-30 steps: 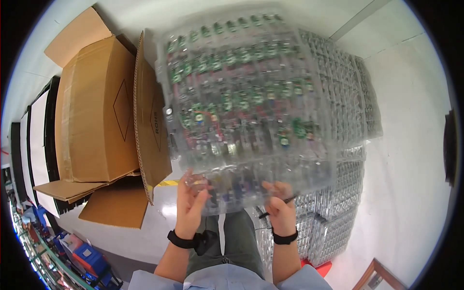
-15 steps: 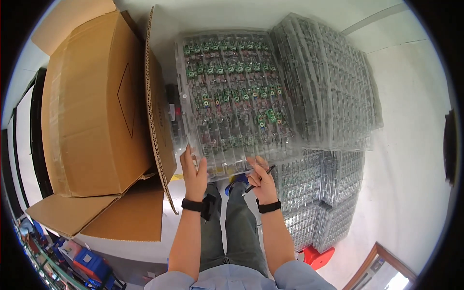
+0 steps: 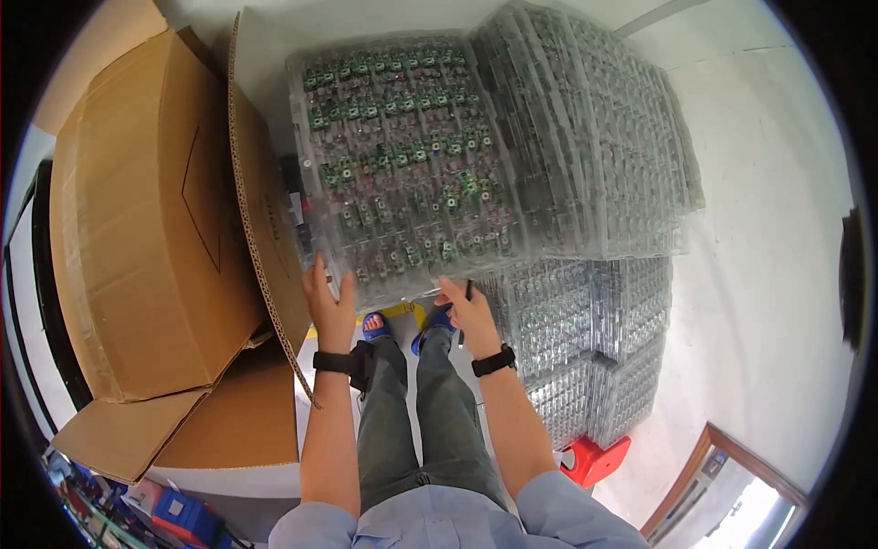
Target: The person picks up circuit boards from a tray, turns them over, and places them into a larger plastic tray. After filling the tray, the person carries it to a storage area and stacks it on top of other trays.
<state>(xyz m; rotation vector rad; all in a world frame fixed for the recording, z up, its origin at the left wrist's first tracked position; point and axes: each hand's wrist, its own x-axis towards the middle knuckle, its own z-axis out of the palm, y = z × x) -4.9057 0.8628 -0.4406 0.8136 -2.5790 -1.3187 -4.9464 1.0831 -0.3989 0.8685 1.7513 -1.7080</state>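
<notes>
A clear plastic tray (image 3: 416,137) with rows of small green circuit boards lies on top of a stack in front of me. At its near left corner my left hand (image 3: 331,306) grips the edge, fingers along the side and thumb toward the front. My right hand (image 3: 473,320) is closed around a slim black pen (image 3: 469,290), its fingertips at the tray's near edge. Some of the fingers' undersides are hidden.
Taller stacks of similar clear trays (image 3: 594,146) stand to the right, with lower stacks (image 3: 549,311) nearer me. A large open cardboard box (image 3: 128,220) fills the left side. A red plastic stool (image 3: 599,460) shows beneath the lower stacks.
The whole view has shifted, so the trays and box sit further left and higher. Both hands keep at the tray's near edge, and the pen now points more upright.
</notes>
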